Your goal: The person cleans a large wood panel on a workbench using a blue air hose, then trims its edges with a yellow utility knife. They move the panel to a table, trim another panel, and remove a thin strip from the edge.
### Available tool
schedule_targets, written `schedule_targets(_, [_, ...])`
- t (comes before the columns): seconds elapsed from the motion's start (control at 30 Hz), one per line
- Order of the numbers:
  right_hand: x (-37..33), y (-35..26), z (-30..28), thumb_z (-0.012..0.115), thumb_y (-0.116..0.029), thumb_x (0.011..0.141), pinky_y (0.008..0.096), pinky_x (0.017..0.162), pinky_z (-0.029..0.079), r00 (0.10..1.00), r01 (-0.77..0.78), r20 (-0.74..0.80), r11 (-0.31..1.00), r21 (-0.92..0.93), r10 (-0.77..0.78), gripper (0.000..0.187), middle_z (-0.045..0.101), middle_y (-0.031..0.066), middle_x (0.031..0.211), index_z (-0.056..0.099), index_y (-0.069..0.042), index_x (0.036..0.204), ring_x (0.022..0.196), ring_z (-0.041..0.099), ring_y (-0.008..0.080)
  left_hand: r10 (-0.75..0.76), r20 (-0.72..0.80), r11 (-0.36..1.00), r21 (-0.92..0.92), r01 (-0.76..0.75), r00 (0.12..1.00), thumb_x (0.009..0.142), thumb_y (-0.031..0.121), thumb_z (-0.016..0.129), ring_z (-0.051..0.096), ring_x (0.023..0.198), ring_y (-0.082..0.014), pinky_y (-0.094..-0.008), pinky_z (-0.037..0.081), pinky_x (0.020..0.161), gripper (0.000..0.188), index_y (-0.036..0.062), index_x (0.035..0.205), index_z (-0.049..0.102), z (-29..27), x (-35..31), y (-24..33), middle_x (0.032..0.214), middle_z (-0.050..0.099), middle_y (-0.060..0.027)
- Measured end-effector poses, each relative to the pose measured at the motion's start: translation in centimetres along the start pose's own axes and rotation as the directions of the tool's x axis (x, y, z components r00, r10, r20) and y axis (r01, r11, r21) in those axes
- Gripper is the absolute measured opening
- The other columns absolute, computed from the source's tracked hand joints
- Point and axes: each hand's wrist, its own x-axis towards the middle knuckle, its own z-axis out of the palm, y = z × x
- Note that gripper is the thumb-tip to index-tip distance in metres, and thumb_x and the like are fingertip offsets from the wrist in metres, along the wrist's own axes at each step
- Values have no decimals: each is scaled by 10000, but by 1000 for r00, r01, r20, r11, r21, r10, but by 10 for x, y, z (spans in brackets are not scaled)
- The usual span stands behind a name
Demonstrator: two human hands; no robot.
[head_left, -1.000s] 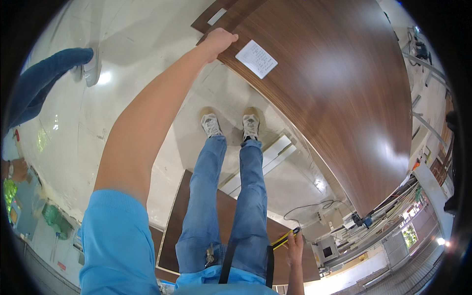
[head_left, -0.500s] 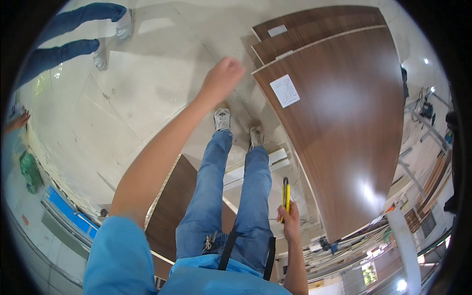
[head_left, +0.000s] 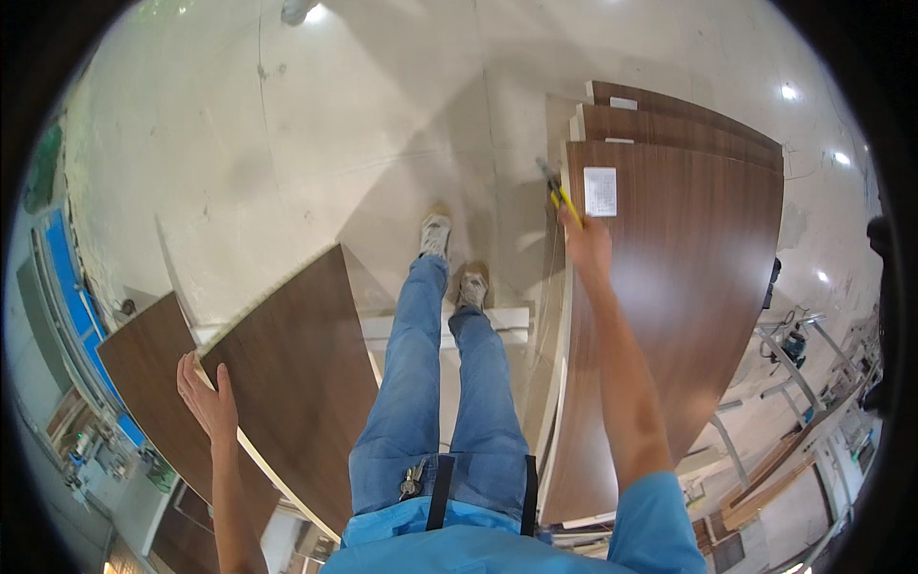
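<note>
We note the right hand (head_left: 586, 239) closed around a yellow-and-black utility knife (head_left: 566, 202), its tip pointing far and left. Knife sits at the left edge of the labelled wood-grain panel (head_left: 684, 287), just beside that panel's white label (head_left: 601, 191). Two more brown panels (head_left: 693, 124) show beyond its far edge, stepped back.

To our left, the left hand (head_left: 210, 400) has its fingers extended, thumb apart, at the pale edge of a dark brown board (head_left: 301, 344); firm contact we cannot tell. A second brown board (head_left: 153, 368) lies farther left. Between the groups: blue jeans (head_left: 406, 354), sneakers (head_left: 436, 235), white strips (head_left: 516, 325) on the floor.
</note>
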Motion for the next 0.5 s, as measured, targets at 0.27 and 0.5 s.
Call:
schedule_targets(0.27, [19, -31, -8, 486, -197, 1000, 551, 862, 555, 977, 154, -38, 816, -557, -210, 468, 726, 268, 1085, 526, -267, 1461, 1019, 703, 459, 89, -131, 980, -166, -110, 987, 928, 152, 712, 294, 1514, -403, -498, 305, 1227, 832, 74, 1617, 252, 39, -53, -38, 1655, 272, -189])
schedule_targets(0.5, [36, -58, 1, 500, -132, 962, 514, 888, 568, 954, 248, 86, 598, -762, -287, 441, 734, 231, 1121, 609, -189, 1386, 1074, 710, 407, 18, -134, 962, -269, -54, 991, 941, 120, 687, 293, 1527, -337, -475, 314, 1233, 776, 124, 1612, 297, 41, -61, -39, 1657, 288, -139])
